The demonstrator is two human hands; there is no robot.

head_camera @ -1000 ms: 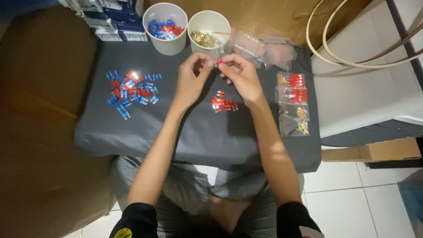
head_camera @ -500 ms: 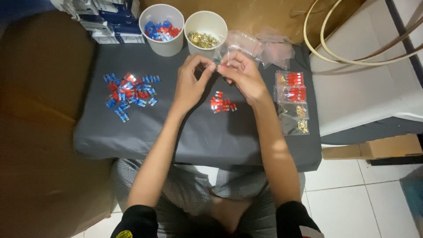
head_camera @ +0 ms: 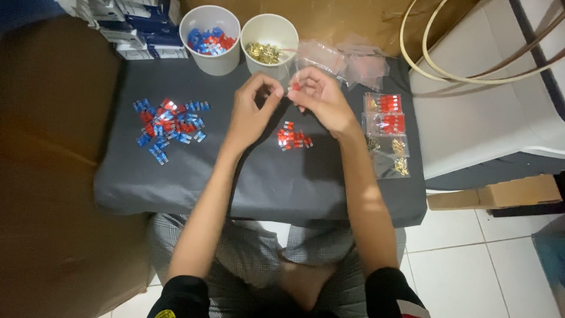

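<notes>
My left hand (head_camera: 252,109) and my right hand (head_camera: 321,100) meet above a dark grey work surface (head_camera: 259,176). Together they pinch a small clear plastic bag (head_camera: 289,82), and a small red piece (head_camera: 295,86) shows at my right fingertips. Just below the hands lies a small cluster of red pieces (head_camera: 293,138). A bigger pile of blue and red pieces (head_camera: 168,123) is spread to the left of my left hand.
Two white cups stand at the back: one (head_camera: 210,38) with blue and red pieces, one (head_camera: 269,41) with brass parts. Empty clear bags (head_camera: 347,59) lie behind, filled bags (head_camera: 385,126) on the right. Stacked boxes (head_camera: 129,26) sit back left, a cardboard box (head_camera: 500,191) on the floor.
Both hands have shifted slightly while working the little bag between the fingertips. The piles on the surface have not moved.
</notes>
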